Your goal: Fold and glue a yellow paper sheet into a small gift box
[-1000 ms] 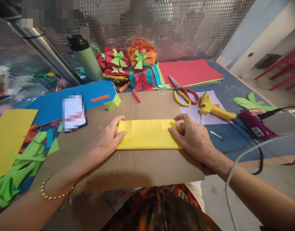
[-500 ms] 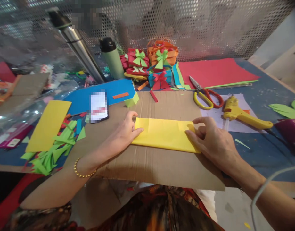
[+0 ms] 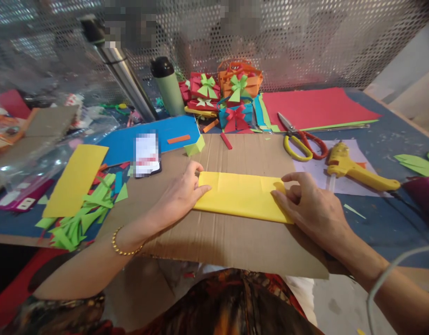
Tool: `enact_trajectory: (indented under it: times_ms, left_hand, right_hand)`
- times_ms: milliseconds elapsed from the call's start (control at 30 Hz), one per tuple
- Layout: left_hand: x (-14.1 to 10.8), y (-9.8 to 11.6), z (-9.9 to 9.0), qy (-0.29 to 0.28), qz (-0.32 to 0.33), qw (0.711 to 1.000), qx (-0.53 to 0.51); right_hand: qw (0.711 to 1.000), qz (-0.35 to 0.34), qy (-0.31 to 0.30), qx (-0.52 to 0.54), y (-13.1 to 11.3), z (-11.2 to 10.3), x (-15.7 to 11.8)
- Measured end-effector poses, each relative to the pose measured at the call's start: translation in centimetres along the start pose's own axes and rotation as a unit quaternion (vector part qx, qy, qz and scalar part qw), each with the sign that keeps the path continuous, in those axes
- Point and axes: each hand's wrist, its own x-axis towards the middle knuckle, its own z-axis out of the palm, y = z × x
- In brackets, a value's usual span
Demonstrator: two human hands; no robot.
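Note:
A folded strip of yellow paper (image 3: 244, 197) lies lengthwise over the brown cardboard sheet (image 3: 231, 244), with faint creases near its upper edge. My left hand (image 3: 189, 188) pinches the paper's left end between thumb and fingers. At the opposite end, my right hand (image 3: 307, 200) grips it the same way, thumb on top and index finger at the upper corner. Beyond the right hand are a yellow hot glue gun (image 3: 357, 170) on pale paper and scissors (image 3: 298, 139) with yellow and red handles.
Behind the cardboard stand small paper gift bags with bows (image 3: 235, 88), a green bottle (image 3: 167, 86) and a steel flask (image 3: 125, 74). Red sheets (image 3: 315, 107) are stacked back right. A phone (image 3: 146, 153), green scraps (image 3: 85, 209) and a yellow sheet (image 3: 76, 181) lie left.
The whole view has shifted slightly, so everything appears a little further right. Both hands keep the same hold on the yellow paper.

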Motion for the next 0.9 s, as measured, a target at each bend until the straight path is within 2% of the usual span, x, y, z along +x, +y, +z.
enact_trajectory:
  times_ms: [367, 500, 900]
  left_hand:
    - [0.1, 0.17, -0.14, 0.0, 0.003, 1.0, 0.002]
    - [0.1, 0.23, -0.21, -0.009, -0.001, 1.0, 0.008]
    - [-0.22, 0.86, -0.33, -0.018, 0.029, 0.993, 0.116]
  right_hand:
    - [1.0, -0.021, 0.003, 0.001, 0.45, 0.18, -0.06]
    - [1.0, -0.008, -0.002, 0.001, 0.28, 0.12, -0.02]
    - [0.999, -0.032, 0.011, 0.005, 0.61, 0.41, -0.07]
